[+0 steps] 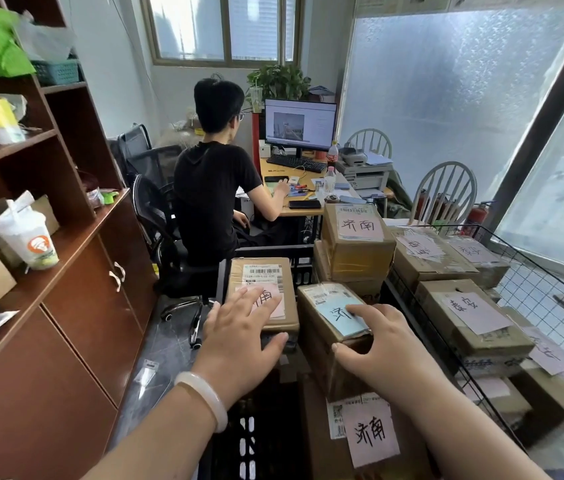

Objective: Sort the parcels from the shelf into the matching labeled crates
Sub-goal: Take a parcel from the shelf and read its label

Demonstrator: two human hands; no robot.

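Observation:
My left hand (242, 336) lies flat with spread fingers on a cardboard parcel with a pink label (261, 278) in the black crate (266, 441). My right hand (382, 344) rests on the near end of a second parcel with a blue label (329, 306), fingers over the label and thumb at the box's near edge. A taller parcel with a pink label (356, 237) stands behind it. A box with a pink handwritten label (372, 433) sits lowest at the front.
A wire basket (530, 289) on the right holds several labeled parcels. A brown shelf unit (48, 237) with a drink cup stands on the left. Ahead, a person sits on an office chair at a desk (301, 209) with a monitor.

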